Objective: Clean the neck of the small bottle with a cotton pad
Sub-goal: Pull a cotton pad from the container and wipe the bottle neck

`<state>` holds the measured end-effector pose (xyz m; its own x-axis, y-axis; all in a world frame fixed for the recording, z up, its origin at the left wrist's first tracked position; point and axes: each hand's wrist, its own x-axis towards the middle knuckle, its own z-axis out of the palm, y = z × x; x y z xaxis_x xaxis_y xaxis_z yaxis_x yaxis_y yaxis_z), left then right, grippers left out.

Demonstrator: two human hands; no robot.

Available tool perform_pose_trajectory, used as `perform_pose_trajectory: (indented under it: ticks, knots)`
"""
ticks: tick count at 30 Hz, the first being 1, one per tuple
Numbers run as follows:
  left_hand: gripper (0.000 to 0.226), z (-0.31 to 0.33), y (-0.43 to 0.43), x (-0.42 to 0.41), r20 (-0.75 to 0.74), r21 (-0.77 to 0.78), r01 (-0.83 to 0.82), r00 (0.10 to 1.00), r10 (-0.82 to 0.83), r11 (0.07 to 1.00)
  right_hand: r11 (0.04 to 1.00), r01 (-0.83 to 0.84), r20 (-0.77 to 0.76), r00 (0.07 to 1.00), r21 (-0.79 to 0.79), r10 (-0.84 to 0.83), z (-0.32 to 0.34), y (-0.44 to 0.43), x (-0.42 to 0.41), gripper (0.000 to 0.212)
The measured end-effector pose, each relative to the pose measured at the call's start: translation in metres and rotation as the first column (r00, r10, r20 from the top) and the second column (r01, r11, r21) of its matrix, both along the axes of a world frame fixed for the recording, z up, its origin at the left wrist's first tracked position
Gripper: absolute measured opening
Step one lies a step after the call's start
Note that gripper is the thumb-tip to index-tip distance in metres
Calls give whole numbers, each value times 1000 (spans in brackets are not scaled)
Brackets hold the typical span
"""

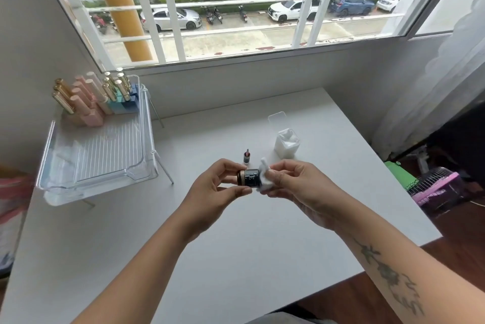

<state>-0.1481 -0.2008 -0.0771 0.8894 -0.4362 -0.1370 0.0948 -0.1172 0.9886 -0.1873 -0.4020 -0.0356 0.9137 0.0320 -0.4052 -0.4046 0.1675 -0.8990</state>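
My left hand point(214, 187) holds a small dark bottle point(248, 178) with a gold band, lying sideways above the white table point(236, 245), its neck pointing right. My right hand point(294, 182) pinches a white cotton pad point(265, 178) pressed around the bottle's neck end, which the pad hides. Just behind the bottle, its cap with brush point(246, 157) stands upright on the table.
A clear open box of cotton pads point(286, 143) stands behind my right hand. At the left a clear raised tray point(97, 163) holds several pink, gold and blue bottles point(91, 98). The table's right edge drops to a floor with a pink cage point(438, 187).
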Motion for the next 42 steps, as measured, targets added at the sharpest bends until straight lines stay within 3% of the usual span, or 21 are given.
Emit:
perform_pose_trajectory:
  ticks: [6,12,15,19,24,28,31,36,42]
  knots:
    - [23,0,7,2,-99,-90,-79,993,70,993,995,60,14,998,74,-61,0,-8,2,12]
    - [22,-1,5,4,-119,-105,-64,992,52,992,998,-29,56,998,-61,32,1,0,2,12]
    - [27,0,1,4,-86,-98,-62,995,53,993,985,-25,100,994,-171,42,2,6,5,7]
    - [34,0,0,3,71,-24,-78,994,79,997,965,-45,96,993,-259,72,3,4,9,8]
    - [36,-1,-1,4,219,61,-104,972,88,993,990,8,100,995,-141,6,2,8,13,9]
    - [57,3,0,6,-58,34,-121,991,123,992,980,8,128,992,-196,17,2,9,14,13]
    - [50,6,2,13,-239,-46,-31,971,19,998,975,6,130,991,-223,23,1,10,14,16]
    - [32,4,1,14,-216,-184,-93,975,52,979,988,55,130,991,-145,-36,-1,12,14,19]
    - [23,10,-3,12,-113,-219,-135,987,113,966,994,40,120,991,105,-53,-2,10,16,20]
